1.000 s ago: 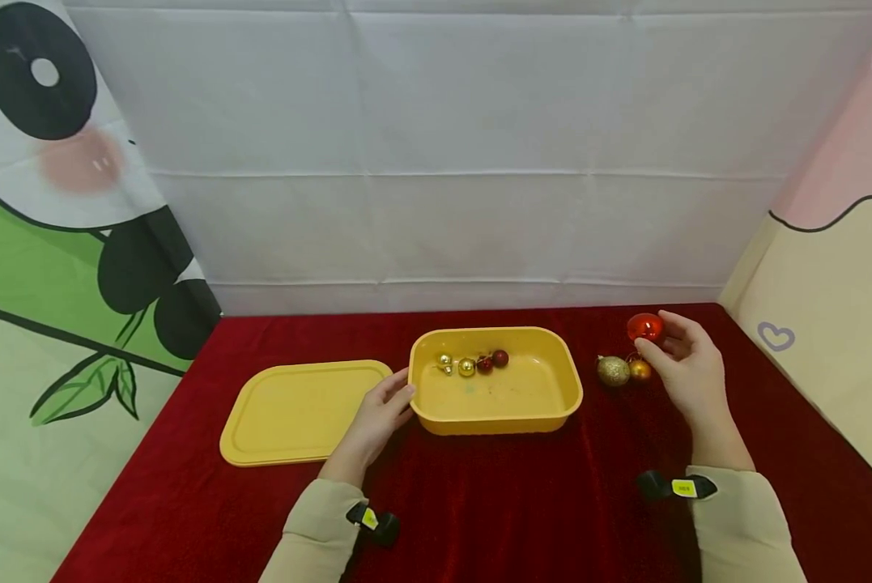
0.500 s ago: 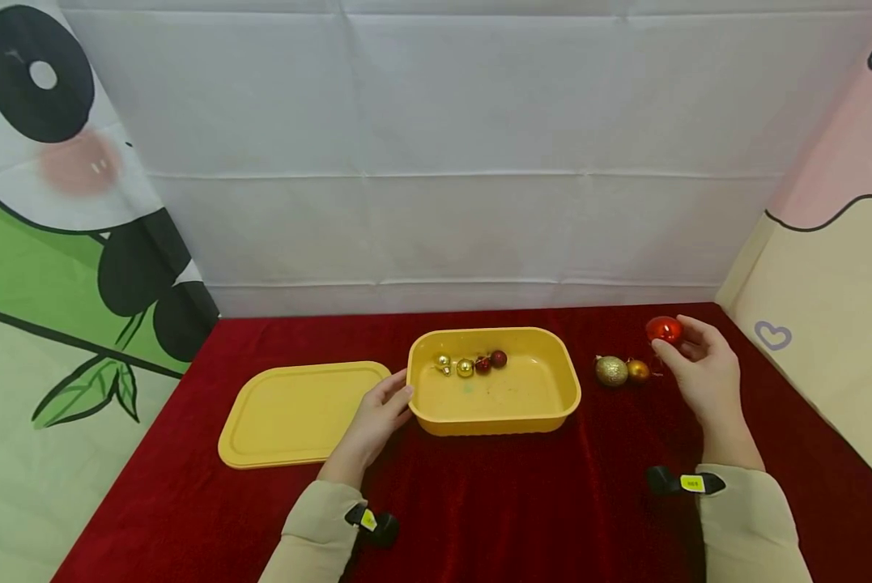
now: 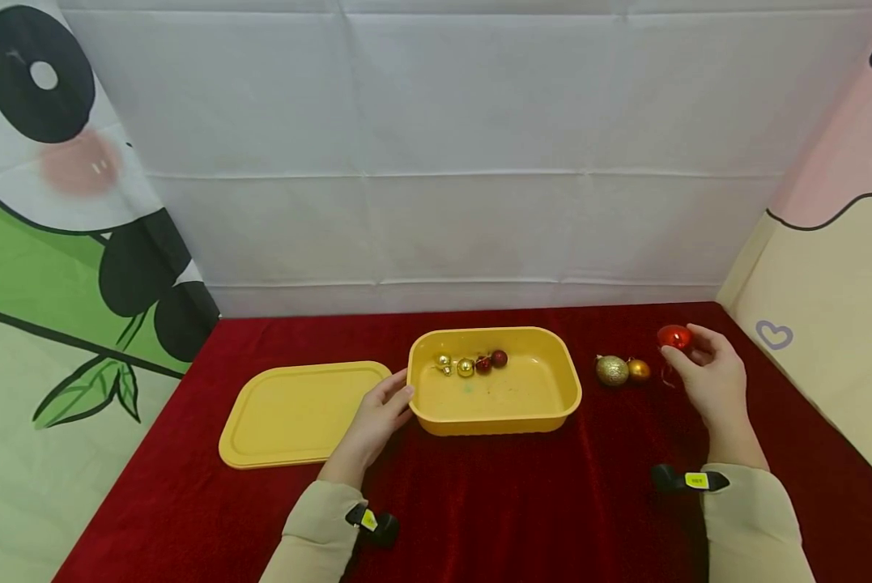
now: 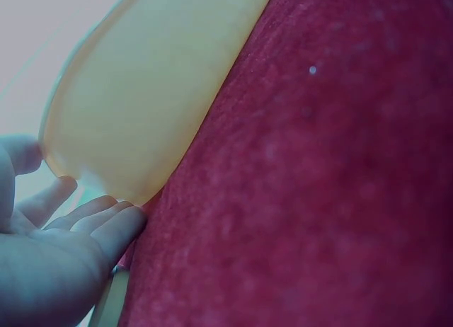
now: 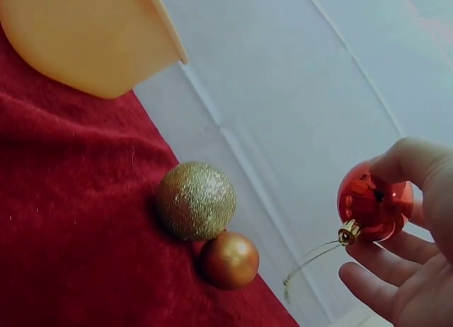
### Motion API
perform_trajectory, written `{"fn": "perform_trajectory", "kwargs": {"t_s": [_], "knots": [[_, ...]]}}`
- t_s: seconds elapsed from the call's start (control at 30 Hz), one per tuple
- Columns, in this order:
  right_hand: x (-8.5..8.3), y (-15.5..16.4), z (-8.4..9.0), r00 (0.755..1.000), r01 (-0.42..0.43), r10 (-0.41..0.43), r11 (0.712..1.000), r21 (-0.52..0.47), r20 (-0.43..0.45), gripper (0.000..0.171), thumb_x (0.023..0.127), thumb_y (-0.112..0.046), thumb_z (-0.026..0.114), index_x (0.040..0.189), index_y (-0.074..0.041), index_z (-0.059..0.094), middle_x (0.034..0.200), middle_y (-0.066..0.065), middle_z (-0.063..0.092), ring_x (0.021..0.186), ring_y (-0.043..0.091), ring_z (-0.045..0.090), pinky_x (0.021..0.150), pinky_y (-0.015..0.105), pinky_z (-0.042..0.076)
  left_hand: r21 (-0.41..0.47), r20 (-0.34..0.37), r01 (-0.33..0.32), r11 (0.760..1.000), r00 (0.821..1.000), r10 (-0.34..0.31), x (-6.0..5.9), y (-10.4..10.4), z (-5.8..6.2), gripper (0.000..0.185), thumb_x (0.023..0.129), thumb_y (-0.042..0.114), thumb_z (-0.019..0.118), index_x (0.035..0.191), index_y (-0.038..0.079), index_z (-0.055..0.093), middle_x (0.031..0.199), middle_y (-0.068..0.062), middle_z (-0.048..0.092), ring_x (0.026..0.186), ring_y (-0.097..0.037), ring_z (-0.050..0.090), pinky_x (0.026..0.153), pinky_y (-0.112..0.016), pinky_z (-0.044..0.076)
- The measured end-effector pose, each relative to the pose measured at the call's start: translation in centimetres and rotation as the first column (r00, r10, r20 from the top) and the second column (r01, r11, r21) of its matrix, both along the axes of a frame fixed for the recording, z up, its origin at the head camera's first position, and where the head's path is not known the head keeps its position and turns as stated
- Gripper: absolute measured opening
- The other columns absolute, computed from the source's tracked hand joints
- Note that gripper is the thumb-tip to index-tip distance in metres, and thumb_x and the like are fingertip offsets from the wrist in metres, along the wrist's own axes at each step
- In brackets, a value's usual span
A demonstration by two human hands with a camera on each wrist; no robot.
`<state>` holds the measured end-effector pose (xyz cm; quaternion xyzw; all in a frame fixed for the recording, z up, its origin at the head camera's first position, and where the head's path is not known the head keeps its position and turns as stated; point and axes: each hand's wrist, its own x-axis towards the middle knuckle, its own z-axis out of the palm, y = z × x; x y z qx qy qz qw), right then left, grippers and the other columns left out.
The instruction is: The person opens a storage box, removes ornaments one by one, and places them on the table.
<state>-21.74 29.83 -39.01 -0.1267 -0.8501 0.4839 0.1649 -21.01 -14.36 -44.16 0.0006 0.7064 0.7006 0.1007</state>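
My right hand (image 3: 714, 376) pinches a shiny red bauble (image 5: 364, 199) between thumb and fingers, its gold cap and string loop hanging down in the right wrist view. Left of that hand, a glittery gold bauble (image 3: 613, 371) and a smaller smooth orange-gold bauble (image 3: 639, 371) lie side by side on the cloth. At the left end of the yellow plastic container (image 3: 504, 425), my left hand (image 3: 376, 417) touches the outer wall, fingertips right at the rim. Inside sit several small baubles, gold ones (image 3: 465, 368) and dark red ones (image 3: 499, 358).
A flat yellow lid (image 3: 297, 413) lies left of the container, partly behind the left hand. Dark red velvet cloth (image 3: 523, 510) covers the table. A white fabric backdrop (image 3: 472, 227) rises at the table's back edge, with printed panels on both sides.
My right hand has moved right and slightly toward me with the red bauble, away from the two gold baubles. The left hand and container stay in place.
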Motion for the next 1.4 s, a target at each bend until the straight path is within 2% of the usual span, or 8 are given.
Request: {"fn": "perform_trajectory", "kwargs": {"t_s": [0.3, 0.53, 0.87, 1.07, 1.27, 1.4], "knots": [[-0.1, 0.8, -1.0, 0.999, 0.004, -0.007, 0.999, 0.054, 0.047, 0.063, 0.090, -0.030, 0.062, 0.141, -0.002, 0.039, 0.131, 0.021, 0.047, 0.082, -0.011, 0.040, 0.062, 0.001, 0.039, 0.005, -0.007, 0.002, 1.000, 1.000, -0.002, 0.0, 0.0, -0.1, 0.050, 0.100, 0.020, 0.047, 0.146, 0.007, 0.034, 0.149, -0.018, 0.036, 0.134, -0.033, 0.040, 0.109, -0.051, 0.035], [-0.4, 1.3, -1.9, 0.994, -0.028, 0.019, 0.995, 0.091, 0.107, 0.065, 0.091, -0.031, 0.061, 0.143, -0.001, 0.036, 0.136, 0.027, 0.045, 0.098, 0.016, 0.047, 0.064, 0.004, 0.037, 0.006, -0.010, 0.002, 1.000, 1.000, -0.002, -0.1, 0.0, -0.2, 0.050, 0.100, 0.021, 0.047, 0.147, 0.007, 0.033, 0.149, -0.018, 0.035, 0.134, -0.033, 0.040, 0.109, -0.051, 0.035], [-0.6, 1.5, -2.7, 0.985, -0.091, 0.078, 0.993, 0.075, 0.153, 0.066, 0.091, -0.029, 0.061, 0.141, 0.005, 0.034, 0.137, 0.032, 0.041, 0.114, 0.038, 0.047, 0.061, 0.002, 0.037, 0.011, -0.006, -0.002, 1.000, 1.000, 0.002, 0.0, 0.0, -0.1, 0.050, 0.100, 0.021, 0.047, 0.147, 0.007, 0.033, 0.149, -0.017, 0.036, 0.135, -0.032, 0.038, 0.109, -0.050, 0.035], [-0.3, 1.6, -2.9, 0.982, -0.108, 0.086, 0.986, 0.124, 0.169, 0.065, 0.090, -0.029, 0.062, 0.138, 0.008, 0.036, 0.134, 0.033, 0.044, 0.113, 0.040, 0.050, 0.063, 0.005, 0.037, 0.004, -0.013, 0.007, 1.000, 1.000, -0.006, 0.1, -0.1, -0.1, 0.050, 0.100, 0.022, 0.047, 0.147, 0.009, 0.034, 0.149, -0.017, 0.037, 0.135, -0.033, 0.039, 0.109, -0.050, 0.035], [-0.1, 1.4, -2.7, 0.981, -0.111, 0.083, 0.982, 0.154, 0.176, 0.065, 0.089, -0.028, 0.064, 0.136, 0.009, 0.038, 0.130, 0.033, 0.048, 0.100, 0.028, 0.055, 0.058, 0.006, 0.041, 0.015, -0.009, 0.011, 1.000, 1.000, -0.011, 0.1, -0.2, 0.1, 0.049, 0.101, 0.022, 0.046, 0.147, 0.008, 0.034, 0.149, -0.017, 0.036, 0.136, -0.033, 0.038, 0.109, -0.050, 0.035], [0.1, 1.3, -2.5, 0.979, -0.115, 0.082, 0.978, 0.173, 0.188, 0.063, 0.089, -0.027, 0.064, 0.135, 0.009, 0.039, 0.128, 0.033, 0.049, 0.099, 0.031, 0.055, 0.063, 0.014, 0.043, 0.018, -0.003, 0.007, 1.000, 1.000, -0.007, 0.2, -0.3, 0.1, 0.049, 0.101, 0.022, 0.046, 0.146, 0.009, 0.034, 0.149, -0.017, 0.036, 0.135, -0.032, 0.038, 0.109, -0.050, 0.035]]}}
